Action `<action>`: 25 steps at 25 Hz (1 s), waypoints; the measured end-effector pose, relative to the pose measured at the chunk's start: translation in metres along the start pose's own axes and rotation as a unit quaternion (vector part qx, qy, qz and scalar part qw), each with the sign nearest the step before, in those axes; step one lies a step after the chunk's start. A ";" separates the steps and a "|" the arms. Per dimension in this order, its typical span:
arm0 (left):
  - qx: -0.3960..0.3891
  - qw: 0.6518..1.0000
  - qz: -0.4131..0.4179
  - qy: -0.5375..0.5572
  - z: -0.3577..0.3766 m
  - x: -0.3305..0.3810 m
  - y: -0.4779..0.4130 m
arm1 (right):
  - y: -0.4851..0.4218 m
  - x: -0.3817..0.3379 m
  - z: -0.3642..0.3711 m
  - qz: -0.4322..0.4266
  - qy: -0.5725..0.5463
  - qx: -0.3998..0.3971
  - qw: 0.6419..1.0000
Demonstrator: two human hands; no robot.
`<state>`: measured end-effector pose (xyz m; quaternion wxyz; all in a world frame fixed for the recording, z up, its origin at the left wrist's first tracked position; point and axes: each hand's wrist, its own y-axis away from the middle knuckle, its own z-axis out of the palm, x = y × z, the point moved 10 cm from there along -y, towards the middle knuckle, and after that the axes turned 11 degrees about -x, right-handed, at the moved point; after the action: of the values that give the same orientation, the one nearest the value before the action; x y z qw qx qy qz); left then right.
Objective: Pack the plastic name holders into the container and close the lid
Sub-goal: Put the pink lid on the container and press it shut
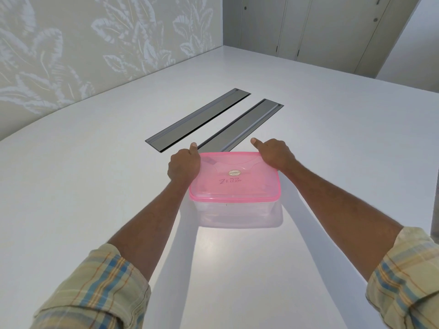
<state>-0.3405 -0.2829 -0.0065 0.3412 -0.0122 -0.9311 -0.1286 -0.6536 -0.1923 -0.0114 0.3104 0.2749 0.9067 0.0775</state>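
A clear plastic container stands on the white table with a pink lid lying on top of it. The lid carries a round sticker and handwriting. My left hand grips the lid's far left corner, fingers curled over the edge and thumb pointing up. My right hand grips the far right corner in the same way. Faint shapes show through the clear walls, but I cannot make out name holders.
Two long grey cable-slot covers are set into the table just beyond the container. A leaf-patterned wall runs along the left, and cupboard doors stand at the back right.
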 end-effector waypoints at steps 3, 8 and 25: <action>0.026 1.000 -0.012 0.004 -0.016 -0.004 0.013 | 0.026 -0.014 -0.025 -0.036 0.031 0.093 0.995; 0.038 0.998 -0.040 0.004 -0.018 -0.036 0.051 | 0.068 0.002 -0.030 -0.012 0.038 0.128 0.991; -0.021 0.998 -0.036 0.055 0.010 -0.055 0.091 | 0.124 0.037 0.027 0.062 -0.068 0.095 0.991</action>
<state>-0.2948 -0.1889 -0.0279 0.3866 0.0209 -0.9079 -0.1607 -0.6055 -0.0690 -0.0129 0.3386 0.3634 0.8679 -0.0086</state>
